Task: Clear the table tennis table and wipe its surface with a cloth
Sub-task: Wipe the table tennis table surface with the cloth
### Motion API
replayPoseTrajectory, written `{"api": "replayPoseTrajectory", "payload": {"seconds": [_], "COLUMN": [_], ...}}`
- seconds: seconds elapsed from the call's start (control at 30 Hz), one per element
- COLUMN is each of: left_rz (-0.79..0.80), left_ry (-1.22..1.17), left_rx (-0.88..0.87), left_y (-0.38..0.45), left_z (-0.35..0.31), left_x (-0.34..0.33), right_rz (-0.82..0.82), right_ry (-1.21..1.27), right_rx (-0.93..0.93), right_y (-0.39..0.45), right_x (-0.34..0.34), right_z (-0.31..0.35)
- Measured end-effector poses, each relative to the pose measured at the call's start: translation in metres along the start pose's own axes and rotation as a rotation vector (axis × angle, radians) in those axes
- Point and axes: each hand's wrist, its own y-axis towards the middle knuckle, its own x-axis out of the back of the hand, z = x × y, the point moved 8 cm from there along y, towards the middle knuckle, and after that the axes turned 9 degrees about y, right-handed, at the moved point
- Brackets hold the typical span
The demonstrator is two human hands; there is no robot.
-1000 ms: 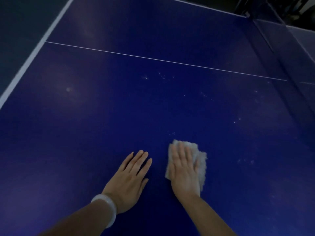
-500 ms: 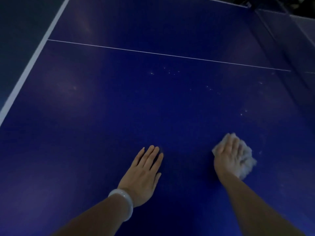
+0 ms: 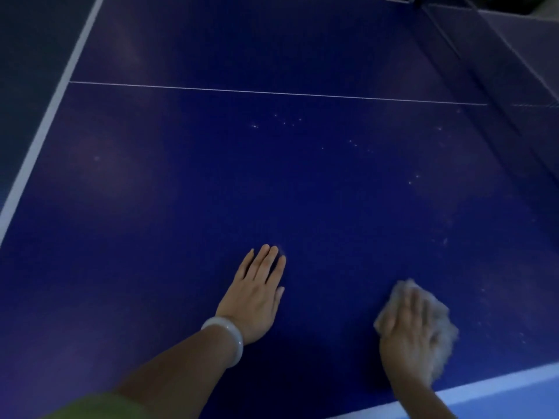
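A person is leaning over the blue table (image 3: 211, 182), the left hand (image 3: 257, 293) lying flat and empty, fingers toward the thin centre line (image 3: 272, 92). The right hand (image 3: 406, 337) is pressing a crumpled cloth (image 3: 441, 328) flat, just inside the table's near white edge line (image 3: 472, 391); pale specks (image 3: 413, 179) are dotting the surface beyond the cloth.

No writing, label, brand or number can be read anywhere in the head view. The only markings are plain white lines painted on the blue table tennis table (image 3: 211, 182): a thin centre line (image 3: 272, 92) running across its surface, a broad edge line (image 3: 45, 128) down the left side, and another broad white edge band (image 3: 484, 388) at the near right corner. None carries any lettering.
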Motion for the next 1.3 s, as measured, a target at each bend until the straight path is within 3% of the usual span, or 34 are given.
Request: {"api": "replayPoseTrajectory", "payload": {"seconds": [0.03, 0.1, 0.23, 0.37, 0.4, 0.57, 0.73, 0.97, 1.13, 1.3], "left_rz": [-0.002, -0.005, -0.019, -0.019, -0.02, -0.027, -0.053, -0.103, 0.0, 0.005], "left_ry": [0.006, 0.017, 0.016, 0.025, 0.027, 0.002, -0.107, -0.171, -0.146, -0.025], "left_rx": [0.006, 0.013, 0.024, 0.02, 0.019, 0.013, 0.094, -0.088, 0.122, 0.257], "left_y": [0.0, -0.001, -0.003, -0.003, -0.003, -0.004, 0.005, 0.062, 0.123, 0.126], "left_z": [0.001, 0.003, 0.004, 0.003, 0.003, 0.003, -0.016, -0.134, -0.184, -0.208], "left_x": [0.0, 0.0, 0.001, 0.0, 0.001, 0.005, 0.019, 0.034, 0.021, 0.006], "right_rz": [-0.008, -0.036, 0.067, 0.101, 0.085, 0.021, 0.03, 0.0, 0.008, -0.049], "right_ry": [0.13, 0.194, 0.119, 0.053, 0.029, 0.11, 0.135, 0.149, 0.154, 0.182], "right_rx": [-0.145, -0.158, 0.331, 0.628, 0.616, 0.205, 0.151, 0.158, 0.32, 0.113], "right_y": [-0.002, -0.016, -0.075, -0.102, -0.096, -0.055, -0.055, -0.053, -0.045, 0.001], "right_x": [0.002, -0.002, -0.023, -0.021, -0.016, 0.007, 0.0, -0.006, -0.004, 0.02], "right_z": [-0.004, 0.019, 0.088, 0.059, 0.04, -0.041, -0.048, -0.053, -0.075, -0.153]}}
